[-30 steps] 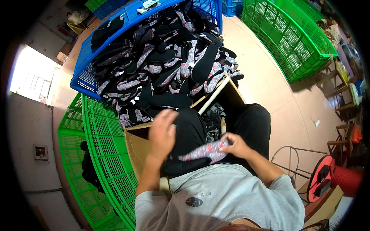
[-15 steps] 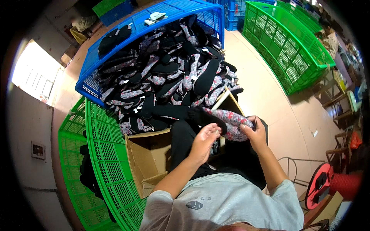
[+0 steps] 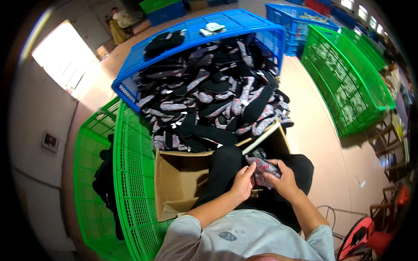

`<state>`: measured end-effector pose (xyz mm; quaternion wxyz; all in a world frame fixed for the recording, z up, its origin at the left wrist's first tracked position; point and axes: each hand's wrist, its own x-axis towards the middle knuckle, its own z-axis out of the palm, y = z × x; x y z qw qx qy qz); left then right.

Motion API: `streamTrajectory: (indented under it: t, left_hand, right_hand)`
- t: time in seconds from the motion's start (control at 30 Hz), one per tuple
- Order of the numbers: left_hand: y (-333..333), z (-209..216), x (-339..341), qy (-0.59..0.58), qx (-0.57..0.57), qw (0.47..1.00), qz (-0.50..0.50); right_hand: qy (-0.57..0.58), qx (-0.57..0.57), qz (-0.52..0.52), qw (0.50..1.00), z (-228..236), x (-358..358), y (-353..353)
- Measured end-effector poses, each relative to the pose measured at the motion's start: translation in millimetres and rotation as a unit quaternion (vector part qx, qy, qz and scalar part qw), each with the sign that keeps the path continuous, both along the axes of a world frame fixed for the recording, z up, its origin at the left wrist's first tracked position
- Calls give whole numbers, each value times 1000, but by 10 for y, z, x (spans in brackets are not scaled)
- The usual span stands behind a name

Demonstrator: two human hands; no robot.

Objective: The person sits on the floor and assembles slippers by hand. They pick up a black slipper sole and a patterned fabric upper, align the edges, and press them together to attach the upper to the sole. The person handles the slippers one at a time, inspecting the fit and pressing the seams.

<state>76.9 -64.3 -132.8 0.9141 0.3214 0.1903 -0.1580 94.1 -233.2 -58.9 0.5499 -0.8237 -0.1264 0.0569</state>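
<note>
Here: patterned fabric piece (image 3: 262, 168), pinched between left hand (image 3: 242, 186) and right hand (image 3: 282, 182), fingers closed on both ends. Held over lap beside open cardboard box (image 3: 174, 187); long axis left-to-right, right hand slightly nearer.

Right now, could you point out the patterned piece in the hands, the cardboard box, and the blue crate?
patterned piece (image 3: 261, 167), head view, on its grey-and-red fabric between both hands.
cardboard box (image 3: 174, 182), head view, on its inner left wall.
blue crate (image 3: 244, 27), head view, on its far rim.
</note>
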Motion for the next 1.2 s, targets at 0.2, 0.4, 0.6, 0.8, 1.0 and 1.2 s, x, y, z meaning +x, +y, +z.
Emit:
streamTrajectory:
  t: [0.2, 0.4, 0.6, 0.8, 1.0, 1.2]
  left_hand:
    - [485, 77, -271, 102, 10, 993, -65]
    - [729, 107, -328, 121, 41, 991, -45]
    - [708, -134, -321, -17, 293, 954, 67]
    - [700, 185, -405, -146, 581, 798, 64]
    - [680, 331, -420, -219, 713, 665, 26]
    - [696, 237, -422, -209, 638, 737, 77]
  right_hand:
    - [16, -30, 86, 996, -148, -309, 282]
    - [-3, -40, 141, 989, -311, -363, 437]
    - [111, 0, 111, 988, -430, -282, 635]
    - [105, 0, 95, 990, -490, -212, 750]
    - [117, 15, 44, 992, -628, -54, 902]
    - [319, 225, -26, 920, -616, 231, 963]
